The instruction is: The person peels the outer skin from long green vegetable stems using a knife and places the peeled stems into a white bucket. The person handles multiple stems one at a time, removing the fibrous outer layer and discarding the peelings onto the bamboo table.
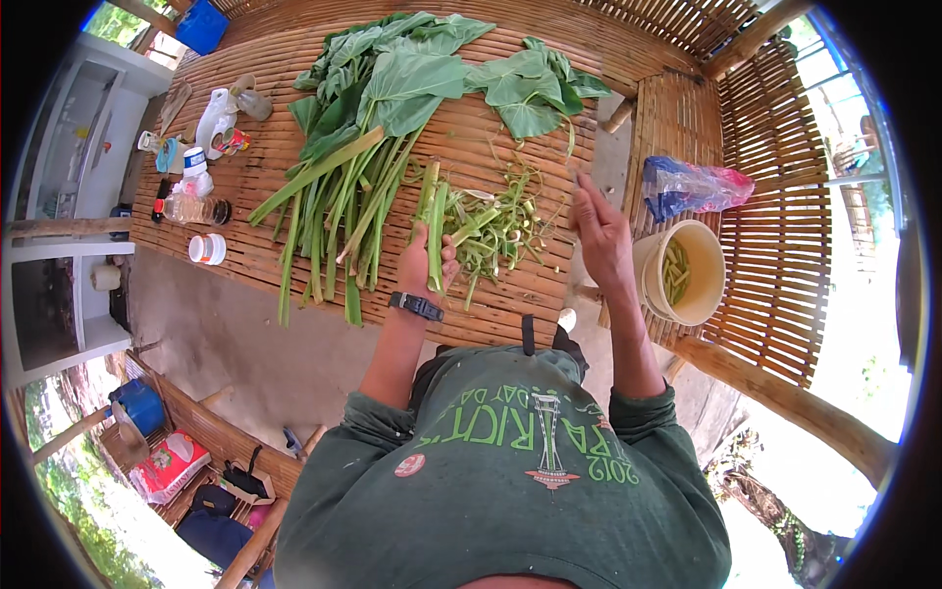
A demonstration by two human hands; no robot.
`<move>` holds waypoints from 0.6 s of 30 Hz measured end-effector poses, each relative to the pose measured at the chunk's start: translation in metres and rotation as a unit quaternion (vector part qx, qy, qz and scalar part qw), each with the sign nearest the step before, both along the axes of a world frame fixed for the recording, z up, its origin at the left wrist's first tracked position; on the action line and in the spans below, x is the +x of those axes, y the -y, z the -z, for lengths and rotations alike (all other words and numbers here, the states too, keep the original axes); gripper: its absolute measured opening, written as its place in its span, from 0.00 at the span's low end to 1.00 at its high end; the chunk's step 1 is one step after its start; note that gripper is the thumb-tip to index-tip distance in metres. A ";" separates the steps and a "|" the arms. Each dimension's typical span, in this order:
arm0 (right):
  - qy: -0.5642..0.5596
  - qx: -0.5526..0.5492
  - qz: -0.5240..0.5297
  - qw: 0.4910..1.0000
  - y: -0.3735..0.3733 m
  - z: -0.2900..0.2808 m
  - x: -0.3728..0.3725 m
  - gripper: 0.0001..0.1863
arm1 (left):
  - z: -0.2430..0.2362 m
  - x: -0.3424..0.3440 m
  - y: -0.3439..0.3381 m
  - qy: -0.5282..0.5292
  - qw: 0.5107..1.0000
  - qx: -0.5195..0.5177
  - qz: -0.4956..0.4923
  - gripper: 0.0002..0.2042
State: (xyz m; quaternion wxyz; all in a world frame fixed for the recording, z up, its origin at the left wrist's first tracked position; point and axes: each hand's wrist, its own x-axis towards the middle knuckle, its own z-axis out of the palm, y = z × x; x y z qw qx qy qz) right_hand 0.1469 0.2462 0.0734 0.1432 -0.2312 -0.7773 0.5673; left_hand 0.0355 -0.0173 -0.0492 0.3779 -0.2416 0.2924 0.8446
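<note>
My left hand (416,263), with a dark watch on its wrist, is wrapped round cut green leaf stalks (435,211) held upright over the near edge of the bamboo table. My right hand (602,238) is raised off the table's right edge, fingers pressed together; whatever they pinch is too small to make out. Between the hands lies a heap of green peelings (491,236). Left of my left hand, a bundle of long green stalks (339,211) spreads over the slats. Its big leaves (417,83) reach toward the far side, and more loose leaves (530,88) lie to their right.
At the table's left stand a white jug (216,120), clear bottle (191,208), white-lidded jar (207,248) and small cans (234,141). A cream bucket (708,280) holding cut green pieces (675,272) is on my right, beside a blue and red plastic bag (697,185) on a bamboo bench.
</note>
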 end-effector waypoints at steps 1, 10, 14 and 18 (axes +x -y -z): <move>0.029 0.017 -0.024 0.999 0.005 0.005 0.003 0.30 | 0.012 -0.006 0.005 -0.012 0.999 0.024 0.046 0.19; 0.013 0.166 -0.271 0.948 0.088 0.023 0.027 0.35 | -0.022 -0.013 -0.032 0.003 0.997 -0.081 0.022 0.16; -0.020 0.172 -0.288 0.942 0.094 0.023 0.027 0.33 | 0.002 -0.016 -0.028 -0.012 0.998 -0.044 0.049 0.16; -0.024 0.134 -0.279 0.950 0.094 0.020 0.025 0.28 | 0.002 -0.014 -0.030 -0.018 0.999 -0.018 0.038 0.17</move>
